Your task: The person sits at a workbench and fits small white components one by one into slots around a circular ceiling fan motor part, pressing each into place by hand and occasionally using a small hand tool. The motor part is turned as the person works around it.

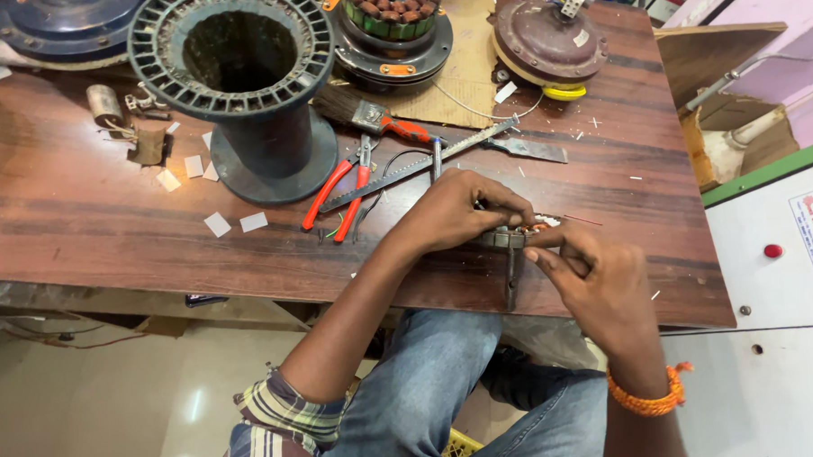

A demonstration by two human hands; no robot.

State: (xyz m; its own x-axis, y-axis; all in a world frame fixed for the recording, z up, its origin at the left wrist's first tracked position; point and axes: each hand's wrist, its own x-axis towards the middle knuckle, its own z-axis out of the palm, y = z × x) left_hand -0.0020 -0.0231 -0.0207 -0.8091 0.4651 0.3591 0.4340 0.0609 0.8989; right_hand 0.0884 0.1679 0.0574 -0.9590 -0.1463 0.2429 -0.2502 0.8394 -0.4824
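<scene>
At the near edge of the wooden bench (pixel 109 221), right of a large black spool (pixel 244 81) and red-handled pliers (pixel 342 190), a small wound stator (pixel 515 236) is pinched by the left hand (pixel 455 209) and right hand (pixel 597 280), each grip pressed together on it.

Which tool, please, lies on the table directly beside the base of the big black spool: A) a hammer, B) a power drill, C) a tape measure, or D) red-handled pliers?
D: the red-handled pliers lie on the wooden table just right of the black spool.
</scene>
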